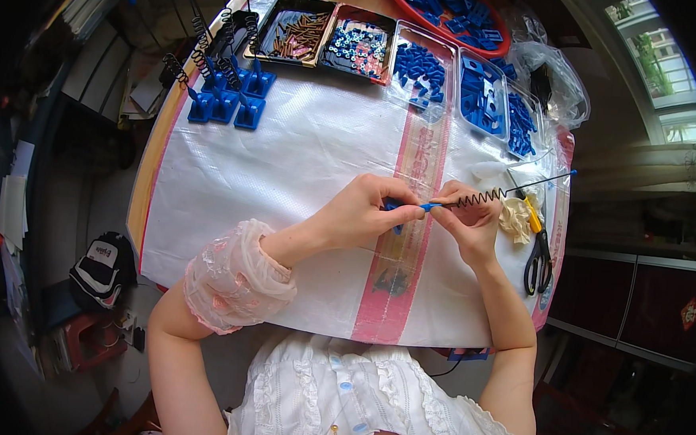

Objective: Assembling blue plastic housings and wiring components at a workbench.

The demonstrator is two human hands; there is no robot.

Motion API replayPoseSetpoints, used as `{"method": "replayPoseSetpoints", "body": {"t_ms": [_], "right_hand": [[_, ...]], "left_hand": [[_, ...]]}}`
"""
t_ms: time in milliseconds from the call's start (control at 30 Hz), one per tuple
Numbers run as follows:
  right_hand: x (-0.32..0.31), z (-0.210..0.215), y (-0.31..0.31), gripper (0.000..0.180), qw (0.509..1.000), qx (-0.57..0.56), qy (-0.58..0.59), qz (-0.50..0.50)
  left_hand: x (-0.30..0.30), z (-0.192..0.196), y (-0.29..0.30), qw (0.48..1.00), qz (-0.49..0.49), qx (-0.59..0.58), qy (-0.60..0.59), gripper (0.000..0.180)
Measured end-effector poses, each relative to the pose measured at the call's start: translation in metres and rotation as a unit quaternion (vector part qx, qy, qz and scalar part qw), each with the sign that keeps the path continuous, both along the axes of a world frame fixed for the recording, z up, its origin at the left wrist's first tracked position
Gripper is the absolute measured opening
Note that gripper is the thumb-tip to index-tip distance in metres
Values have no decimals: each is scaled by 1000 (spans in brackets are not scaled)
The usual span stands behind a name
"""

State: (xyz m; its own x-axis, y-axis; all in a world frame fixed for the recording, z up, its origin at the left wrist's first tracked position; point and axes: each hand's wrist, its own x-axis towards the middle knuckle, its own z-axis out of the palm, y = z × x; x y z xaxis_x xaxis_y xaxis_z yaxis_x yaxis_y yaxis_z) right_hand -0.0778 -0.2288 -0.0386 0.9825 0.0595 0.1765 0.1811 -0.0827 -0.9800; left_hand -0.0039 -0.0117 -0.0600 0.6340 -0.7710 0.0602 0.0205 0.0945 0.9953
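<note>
Blouse (345, 401) nearest, left hand (372, 207) grips blue piece (393, 205), right hand (469, 217) coiled wire (485, 198) (lettering (422, 154) beyond).

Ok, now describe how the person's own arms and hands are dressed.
The left hand and right hand are ungloved. A sheer, puffy, pale pinkish sleeve cover with pink patches rings the left arm; the right arm shows none. The white ruffled top has lacy edging by the upper arms.

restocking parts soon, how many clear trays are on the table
3: left tray, next to a black tray; middle tray, just right of it; right tray, at the row's right end. The plastic bag might hide more.
</note>
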Motion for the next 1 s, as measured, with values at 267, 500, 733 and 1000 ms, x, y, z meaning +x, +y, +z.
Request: {"method": "replayPoseSetpoints", "body": {"t_ms": [267, 500, 733, 1000], "right_hand": [[-3, 3, 4, 13, 1000, 11, 10, -14], [-4, 0, 4, 14, 1000, 19, 1, -9], [-2, -1, 2, 11, 1000, -3, -18, -1], [-1, -2, 0, 12, 999, -15, -34, 6]], "left_hand": [[6, 8, 3, 992, -45, 33, 112, 24], [6, 8, 3, 992, -49, 28, 114, 23], [0, -2, -1, 999, -12, -9, 32, 16], [-4, 5, -1, 1000, 11, 9, 7, 12]]}}
